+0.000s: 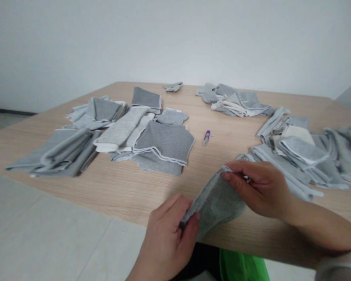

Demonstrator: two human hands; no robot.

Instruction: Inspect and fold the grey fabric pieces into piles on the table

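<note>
A small grey fabric piece (215,203) is stretched between both hands at the near edge of the wooden table (119,191). My left hand (166,234) pinches its near lower corner, fingers closed on the cloth. My right hand (260,189) pinches the far upper corner, thumb and fingers pressed together on the white-stitched edge. The cloth hangs slightly over the table's edge.
Piles of grey cut fabric lie at the left (61,152), the middle (160,146), the back (234,102) and the right (304,156). Small purple thread snips (206,137) lie in the middle. Something green (240,267) shows below the table edge. A white wall stands behind.
</note>
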